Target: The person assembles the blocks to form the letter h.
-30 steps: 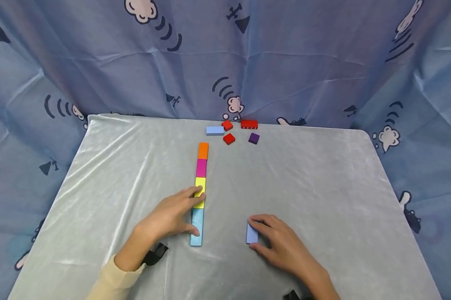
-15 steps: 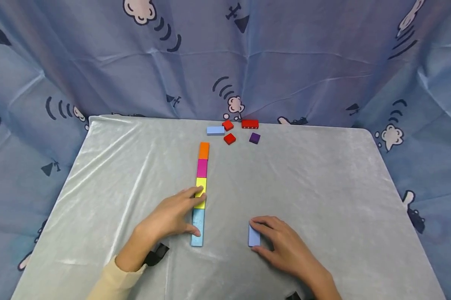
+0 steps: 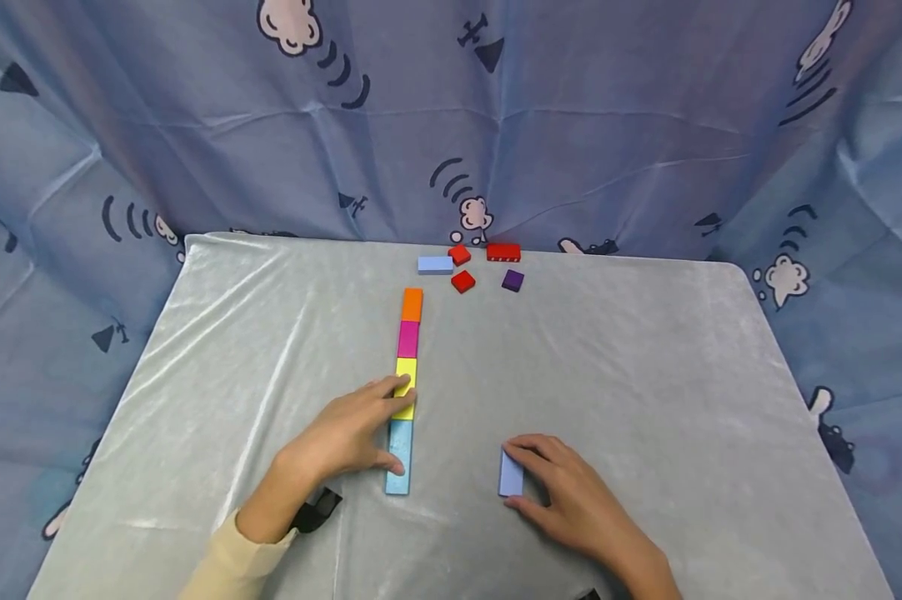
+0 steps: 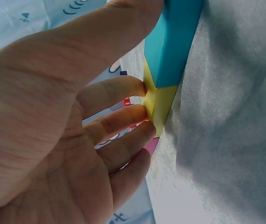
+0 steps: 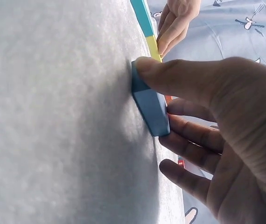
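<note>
A straight row of blocks lies on the cloth left of centre: an orange block [image 3: 413, 305], a magenta block [image 3: 408, 340], a yellow block [image 3: 406, 367] and a light blue block [image 3: 399, 450] nearest me. My left hand [image 3: 346, 429] rests on this row, fingertips touching the yellow block and thumb on the light blue one. To the right, my right hand [image 3: 567, 492] pinches a periwinkle blue block [image 3: 510, 477] by its two ends, thumb at the near end. In the right wrist view this blue block [image 5: 152, 112] appears on or just above the cloth; I cannot tell which.
Near the table's far edge lie another periwinkle block [image 3: 435, 266], two small red blocks [image 3: 463, 282], a longer red block [image 3: 503, 252] and a purple block [image 3: 513, 281]. Pale grey cloth [image 3: 646, 358] covers the table. A patterned blue curtain [image 3: 391, 125] hangs behind and at both sides.
The right hand and its periwinkle block have shifted very slightly toward me. The left hand stays on the row. The whole head view has drifted a little.
</note>
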Demonstrator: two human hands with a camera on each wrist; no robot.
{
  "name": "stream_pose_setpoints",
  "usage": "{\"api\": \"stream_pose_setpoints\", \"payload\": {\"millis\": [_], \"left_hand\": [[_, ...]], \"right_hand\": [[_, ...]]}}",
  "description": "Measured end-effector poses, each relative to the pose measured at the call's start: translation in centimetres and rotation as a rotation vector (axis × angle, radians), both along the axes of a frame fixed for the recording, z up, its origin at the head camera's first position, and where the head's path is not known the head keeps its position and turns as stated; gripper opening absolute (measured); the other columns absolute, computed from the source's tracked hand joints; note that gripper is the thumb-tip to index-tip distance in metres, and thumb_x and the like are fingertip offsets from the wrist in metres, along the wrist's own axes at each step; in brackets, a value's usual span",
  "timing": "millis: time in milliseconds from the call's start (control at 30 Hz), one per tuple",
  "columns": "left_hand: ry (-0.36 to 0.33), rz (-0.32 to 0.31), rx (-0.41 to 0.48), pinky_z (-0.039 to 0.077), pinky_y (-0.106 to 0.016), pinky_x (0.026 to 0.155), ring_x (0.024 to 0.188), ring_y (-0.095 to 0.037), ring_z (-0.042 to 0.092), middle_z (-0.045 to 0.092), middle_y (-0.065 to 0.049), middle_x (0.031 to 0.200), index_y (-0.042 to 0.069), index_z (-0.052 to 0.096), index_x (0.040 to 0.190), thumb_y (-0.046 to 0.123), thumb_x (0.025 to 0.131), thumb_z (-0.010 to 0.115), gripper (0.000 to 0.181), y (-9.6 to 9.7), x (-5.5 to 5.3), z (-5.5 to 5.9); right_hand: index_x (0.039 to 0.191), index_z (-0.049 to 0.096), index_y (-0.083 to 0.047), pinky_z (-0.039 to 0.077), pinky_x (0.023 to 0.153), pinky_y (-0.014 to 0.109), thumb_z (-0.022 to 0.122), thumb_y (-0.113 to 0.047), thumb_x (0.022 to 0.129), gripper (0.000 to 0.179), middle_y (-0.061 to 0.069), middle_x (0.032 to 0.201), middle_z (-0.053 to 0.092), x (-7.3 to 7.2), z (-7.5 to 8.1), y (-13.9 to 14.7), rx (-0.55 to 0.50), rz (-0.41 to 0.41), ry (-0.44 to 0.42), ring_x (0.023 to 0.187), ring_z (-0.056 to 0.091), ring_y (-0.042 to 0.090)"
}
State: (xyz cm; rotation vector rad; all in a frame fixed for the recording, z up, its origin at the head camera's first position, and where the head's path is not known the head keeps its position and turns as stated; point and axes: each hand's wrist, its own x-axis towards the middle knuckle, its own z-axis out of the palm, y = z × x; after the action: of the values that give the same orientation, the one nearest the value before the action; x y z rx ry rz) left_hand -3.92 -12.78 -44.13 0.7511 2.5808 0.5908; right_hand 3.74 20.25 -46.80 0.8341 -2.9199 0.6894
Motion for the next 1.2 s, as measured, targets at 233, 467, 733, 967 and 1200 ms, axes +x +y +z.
{"api": "stream_pose_setpoints", "payload": {"millis": [233, 467, 733, 967, 1200], "left_hand": [[0.012, -0.011, 0.000, 0.052, -0.052, 0.116, 0.150, -0.036, 0.049, 0.045, -0.014, 0.166, 0.007, 0.053, 0.156, 0.037, 0.074, 0.097, 0.098, -0.14, -0.06, -0.03], [0.021, -0.018, 0.001, 0.053, -0.050, 0.115, 0.149, -0.035, 0.051, 0.046, -0.012, 0.164, 0.008, 0.054, 0.155, 0.037, 0.073, 0.098, 0.098, -0.19, -0.03, -0.09], [0.033, -0.020, 0.010, 0.052, -0.051, 0.116, 0.148, -0.036, 0.051, 0.046, -0.013, 0.164, 0.007, 0.054, 0.155, 0.037, 0.073, 0.098, 0.098, -0.30, 0.09, -0.05], [0.030, -0.019, 0.009, 0.054, -0.050, 0.113, 0.148, -0.034, 0.051, 0.046, -0.012, 0.164, 0.007, 0.053, 0.156, 0.037, 0.073, 0.098, 0.098, -0.30, 0.14, 0.10], [0.022, -0.016, 0.009, 0.053, -0.049, 0.115, 0.149, -0.033, 0.050, 0.045, -0.012, 0.165, 0.007, 0.053, 0.156, 0.037, 0.073, 0.097, 0.099, -0.32, 0.10, 0.21]], "right_hand": [[0.136, 0.071, -0.009, 0.061, 0.097, 0.042, 0.095, -0.032, 0.077, 0.068, -0.001, 0.136, 0.067, 0.21, -0.04, -0.12, -0.008, -0.012, -0.001, 0.124, 0.066, 0.019], [0.135, 0.072, -0.008, 0.061, 0.097, 0.041, 0.096, -0.030, 0.077, 0.067, -0.002, 0.134, 0.068, 0.10, -0.32, -0.11, -0.015, -0.019, -0.009, 0.122, 0.066, 0.017], [0.137, 0.071, -0.009, 0.060, 0.099, 0.043, 0.095, -0.031, 0.078, 0.068, -0.002, 0.136, 0.068, -0.07, -0.16, -0.17, -0.013, -0.003, -0.016, 0.125, 0.066, 0.019], [0.139, 0.069, -0.011, 0.060, 0.101, 0.044, 0.094, -0.032, 0.079, 0.069, -0.002, 0.139, 0.067, -0.06, -0.01, -0.17, -0.002, 0.000, -0.030, 0.127, 0.066, 0.020], [0.140, 0.069, -0.012, 0.059, 0.102, 0.045, 0.093, -0.033, 0.080, 0.068, -0.003, 0.140, 0.068, -0.20, 0.04, -0.25, 0.004, -0.001, -0.052, 0.128, 0.066, 0.020]]}}
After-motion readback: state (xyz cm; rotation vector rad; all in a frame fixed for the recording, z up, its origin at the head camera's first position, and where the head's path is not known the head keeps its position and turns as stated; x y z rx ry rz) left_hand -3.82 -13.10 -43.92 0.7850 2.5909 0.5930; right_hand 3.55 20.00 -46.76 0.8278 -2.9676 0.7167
